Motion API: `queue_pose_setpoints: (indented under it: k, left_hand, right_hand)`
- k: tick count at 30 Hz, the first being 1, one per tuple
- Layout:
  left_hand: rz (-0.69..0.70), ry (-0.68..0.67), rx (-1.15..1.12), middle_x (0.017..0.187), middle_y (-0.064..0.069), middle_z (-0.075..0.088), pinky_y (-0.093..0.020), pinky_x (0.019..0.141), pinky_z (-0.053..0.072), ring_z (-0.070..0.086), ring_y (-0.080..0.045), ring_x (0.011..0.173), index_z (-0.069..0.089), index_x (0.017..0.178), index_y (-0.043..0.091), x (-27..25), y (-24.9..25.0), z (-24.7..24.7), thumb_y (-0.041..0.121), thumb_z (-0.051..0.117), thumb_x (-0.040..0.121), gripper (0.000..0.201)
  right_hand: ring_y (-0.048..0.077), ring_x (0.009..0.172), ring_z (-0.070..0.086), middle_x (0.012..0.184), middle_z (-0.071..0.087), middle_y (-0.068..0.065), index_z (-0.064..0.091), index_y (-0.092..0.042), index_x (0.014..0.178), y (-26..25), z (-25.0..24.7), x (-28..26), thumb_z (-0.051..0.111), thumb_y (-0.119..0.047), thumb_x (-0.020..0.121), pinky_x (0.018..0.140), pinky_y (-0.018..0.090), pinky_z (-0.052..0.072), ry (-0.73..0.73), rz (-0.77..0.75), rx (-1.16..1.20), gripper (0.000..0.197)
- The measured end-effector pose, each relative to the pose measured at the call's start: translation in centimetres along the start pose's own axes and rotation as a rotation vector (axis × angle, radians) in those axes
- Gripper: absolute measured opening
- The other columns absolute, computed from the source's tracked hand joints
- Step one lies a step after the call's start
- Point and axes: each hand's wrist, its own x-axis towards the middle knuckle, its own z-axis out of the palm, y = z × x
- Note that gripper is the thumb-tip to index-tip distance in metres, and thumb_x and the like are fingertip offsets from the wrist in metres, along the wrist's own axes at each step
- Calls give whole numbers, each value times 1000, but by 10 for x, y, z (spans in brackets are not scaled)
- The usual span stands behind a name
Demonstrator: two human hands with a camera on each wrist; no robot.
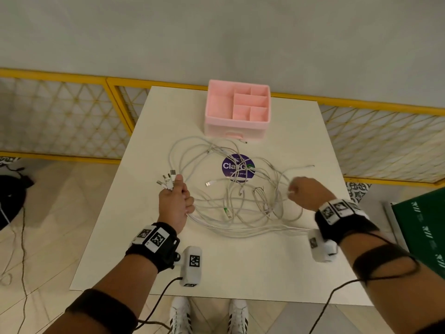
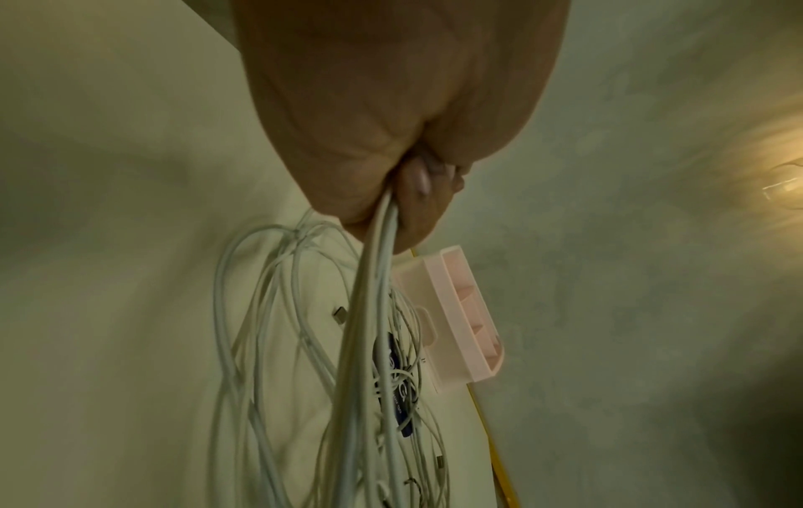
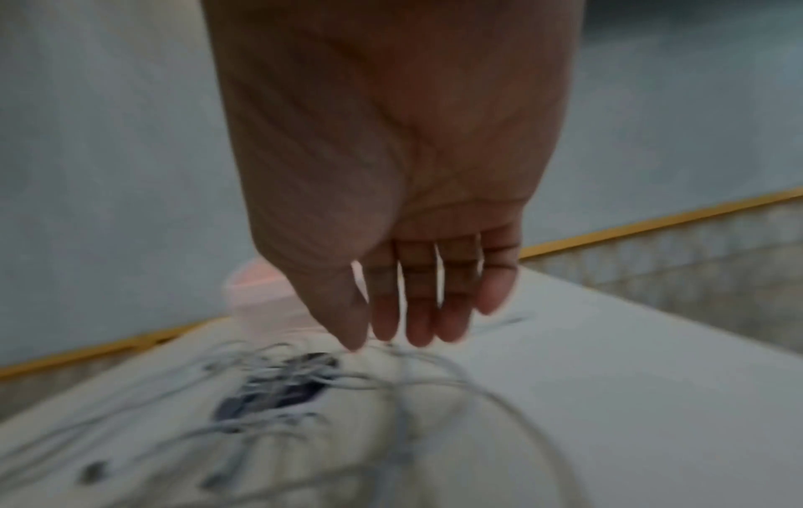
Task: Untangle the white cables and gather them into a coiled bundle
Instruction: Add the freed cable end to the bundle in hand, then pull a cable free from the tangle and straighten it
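Several white cables (image 1: 240, 208) lie in a loose tangle across the middle of the white table (image 1: 216, 273). My left hand (image 1: 175, 201) grips a bunch of them at the tangle's left side, and their plug ends (image 1: 167, 180) stick out above my fist. In the left wrist view my curled fingers (image 2: 417, 185) clamp the cable strands (image 2: 369, 309), which run down to the table. My right hand (image 1: 304, 191) hovers over the right side of the tangle. The right wrist view is blurred and shows its fingers (image 3: 417, 309) straight and together, just above the cable loops (image 3: 404, 412), holding nothing.
A pink compartment organizer (image 1: 237, 109) stands at the table's far edge, just beyond the cables. A round purple sticker (image 1: 237, 168) lies under the tangle. A yellow lattice fence (image 1: 60, 112) runs behind the table, and a green object (image 1: 423, 232) stands at the right.
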Motion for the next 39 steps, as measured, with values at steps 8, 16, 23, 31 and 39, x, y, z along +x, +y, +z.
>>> queue_pose_setpoints:
  k: [8, 16, 23, 31, 39]
  left_hand:
    - [15, -1, 18, 53, -2, 41, -26, 44, 38, 39, -15, 41, 47, 65, 14, -7, -6, -11, 44, 52, 102, 48]
    - [-7, 55, 81, 49, 4, 35, -21, 39, 23, 29, -11, 41, 42, 63, 16, -8, -7, -9, 48, 54, 100, 50]
    - [-17, -18, 72, 49, 7, 35, -22, 39, 24, 28, -9, 43, 67, 89, 4, -2, 3, 10, 42, 62, 97, 39]
    - [-146, -30, -148, 59, 4, 37, -20, 36, 21, 27, -8, 41, 61, 81, 7, 11, 34, 21, 6, 64, 93, 12]
    - [1, -170, -201, 63, 5, 24, -18, 38, 21, 22, -7, 46, 64, 89, 10, -1, 53, 32, 9, 59, 97, 9]
  right_hand:
    - [28, 108, 62, 115, 67, 11, 68, -5, 112, -175, 52, 16, 53, -28, 99, 89, 32, 46, -97, -324, 208, 30]
    - [14, 75, 59, 80, 65, -1, 67, -17, 86, -182, 71, 9, 60, -27, 97, 71, 28, 42, 33, -317, 489, 17]
    - [2, 68, 53, 80, 65, -8, 72, -19, 89, -179, 47, -30, 69, -17, 92, 70, 17, 44, 86, -562, 798, 5]
    - [6, 61, 52, 62, 56, -14, 64, -36, 74, -115, 50, -45, 68, -31, 92, 67, 29, 46, 11, -538, 656, 19]
    - [15, 66, 55, 66, 58, -3, 54, -17, 75, -50, 49, -29, 53, -32, 100, 61, 29, 39, 229, -208, 380, 29]
